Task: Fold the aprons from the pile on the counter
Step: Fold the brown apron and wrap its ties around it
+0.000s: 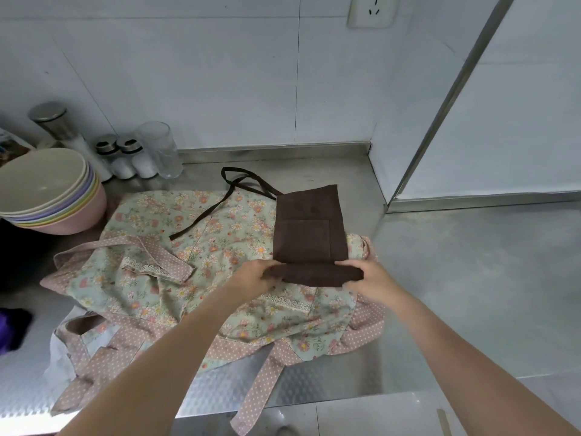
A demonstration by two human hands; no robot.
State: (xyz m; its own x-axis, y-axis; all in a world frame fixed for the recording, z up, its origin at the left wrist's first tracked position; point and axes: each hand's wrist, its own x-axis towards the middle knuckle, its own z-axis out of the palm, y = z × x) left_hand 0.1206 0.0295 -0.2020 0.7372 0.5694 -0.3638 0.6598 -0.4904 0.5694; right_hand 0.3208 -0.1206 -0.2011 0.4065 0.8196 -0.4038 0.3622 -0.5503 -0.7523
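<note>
A brown apron (pixel 309 229), folded into a narrow strip with its pocket showing, lies on top of a spread floral apron (pixel 195 247) with pink dotted trim. The brown apron's near end is rolled over into a thick fold. My left hand (pixel 256 275) grips the left end of that fold and my right hand (pixel 366 275) grips the right end. Its dark straps (pixel 239 184) trail off to the far left over the floral cloth.
A stack of pastel bowls (pixel 47 190) sits at the left, with shakers (pixel 125 158) and a glass (pixel 160 149) behind it by the wall. The steel counter (pixel 456 278) extends right; a panel edge (pixel 440 121) rises at the right. A purple item (pixel 11 325) lies at the far left.
</note>
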